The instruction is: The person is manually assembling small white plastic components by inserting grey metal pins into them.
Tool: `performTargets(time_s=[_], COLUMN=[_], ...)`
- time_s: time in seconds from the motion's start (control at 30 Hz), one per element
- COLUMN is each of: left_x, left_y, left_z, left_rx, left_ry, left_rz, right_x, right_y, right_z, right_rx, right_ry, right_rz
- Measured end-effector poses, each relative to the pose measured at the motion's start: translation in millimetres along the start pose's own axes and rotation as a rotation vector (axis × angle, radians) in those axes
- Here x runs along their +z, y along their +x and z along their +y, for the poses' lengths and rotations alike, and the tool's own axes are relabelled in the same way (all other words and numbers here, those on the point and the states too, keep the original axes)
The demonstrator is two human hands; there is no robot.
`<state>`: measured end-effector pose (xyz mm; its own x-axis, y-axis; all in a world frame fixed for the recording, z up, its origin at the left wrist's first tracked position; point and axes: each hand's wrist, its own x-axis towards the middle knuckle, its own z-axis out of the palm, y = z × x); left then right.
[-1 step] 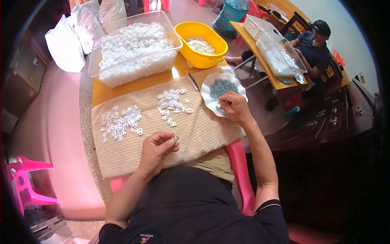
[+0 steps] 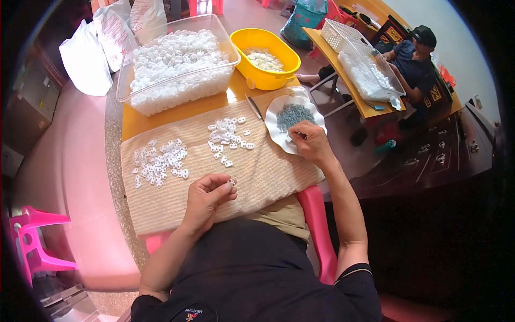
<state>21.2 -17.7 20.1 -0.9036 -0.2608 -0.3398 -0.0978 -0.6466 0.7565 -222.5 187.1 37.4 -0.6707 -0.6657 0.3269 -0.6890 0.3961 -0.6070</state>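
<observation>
Near the front of the towel, my left hand [image 2: 208, 197] pinches a small white plastic piece [image 2: 233, 183] between thumb and fingers. My right hand [image 2: 312, 144] is over the near edge of a white wavy-rimmed plate [image 2: 272, 119], its fingertips pressed together. Whatever sits in that pinch is too small to name. A heap of small grey screws or pins [image 2: 294, 115] lies on the plate. Two groups of white two-holed plastic pieces lie on the towel: a left pile [image 2: 161, 161] and a middle pile [image 2: 225, 131].
A beige striped towel [image 2: 161, 209] covers the table. Behind it stand a clear bin [image 2: 179, 80] full of white pieces and a yellow tub [image 2: 268, 80]. A dark pen-like tool [image 2: 254, 107] lies beside the plate. Another person [image 2: 416, 64] sits at a table to the right.
</observation>
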Motion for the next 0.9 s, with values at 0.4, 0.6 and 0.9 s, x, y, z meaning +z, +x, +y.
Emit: performTargets(time_s=[0.4, 0.6, 0.9], left_x=[13.9, 27.0, 73.4], left_y=[2.5, 14.7, 44.5], left_z=[-1.8, -4.2, 8.6], left_rx=[0.023, -0.005, -0.069], left_ry=[0.016, 0.086, 0.060], left_rz=[-0.064, -0.101, -0.252], right_x=[7.2, 1.5, 3.9], right_y=[-7.7, -16.4, -35.9], right_z=[3.6, -31.6, -66.2], right_rx=[0.033, 0.222, 0.098], right_ry=[0.065, 0.407, 0.651], right_rz=[0.115, 0.076, -0.036])
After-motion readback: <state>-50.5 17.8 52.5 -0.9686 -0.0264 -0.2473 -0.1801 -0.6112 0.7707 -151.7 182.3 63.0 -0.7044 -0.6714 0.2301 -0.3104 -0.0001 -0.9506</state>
